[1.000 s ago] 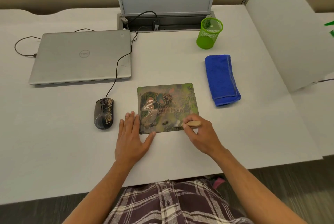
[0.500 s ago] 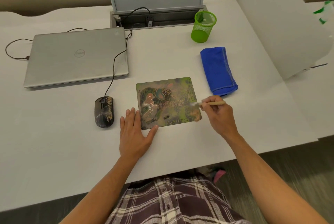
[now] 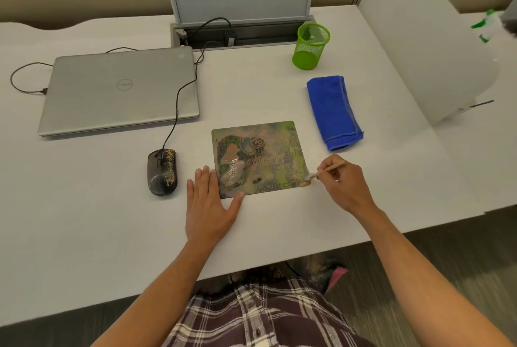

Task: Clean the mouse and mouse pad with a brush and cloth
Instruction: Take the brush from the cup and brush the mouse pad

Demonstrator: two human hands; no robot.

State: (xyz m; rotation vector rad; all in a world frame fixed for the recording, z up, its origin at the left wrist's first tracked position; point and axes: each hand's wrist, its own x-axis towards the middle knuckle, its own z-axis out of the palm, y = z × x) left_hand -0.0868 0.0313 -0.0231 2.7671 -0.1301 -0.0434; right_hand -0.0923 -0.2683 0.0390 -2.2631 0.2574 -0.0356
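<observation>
**Brushing grit off the corner of the mouse pad**

A person sits at a pale grey desk (image 3: pixel 84 234), both bare forearms reaching out over a plaid-clad lap. The left hand (image 3: pixel 208 206) lies flat, fingers straight and together, holding nothing; its fingertips and thumb rest on the near left corner of a rectangular green-and-brown printed mouse pad (image 3: pixel 258 158), pinning it to the desk. The pad's surface carries shiny brownish smears and patches of dirt.

The right hand (image 3: pixel 342 181) is curled round a thin wooden-handled brush (image 3: pixel 324 170), pinching it like a pen. The pale bristle end touches down at the pad's near right corner, where a small heap of tan grit sits right at the edge; whether the bristles rest on the pad or just off it I cannot quite make out from here.

Left of the pad, apart from it, lies a black wired mouse (image 3: pixel 162 172) speckled with sandy dirt, its cord running back to the open cable tray (image 3: pixel 240 30) at the rear of the desk. A closed silver laptop (image 3: pixel 120 89) lies behind the mouse. A folded blue microfibre cloth (image 3: pixel 333 111) lies untouched beyond the pad's right side, and a green mesh pen cup (image 3: pixel 310 46) stands upright behind it. A white partition panel (image 3: pixel 425 47) bounds the desk on the right.
</observation>
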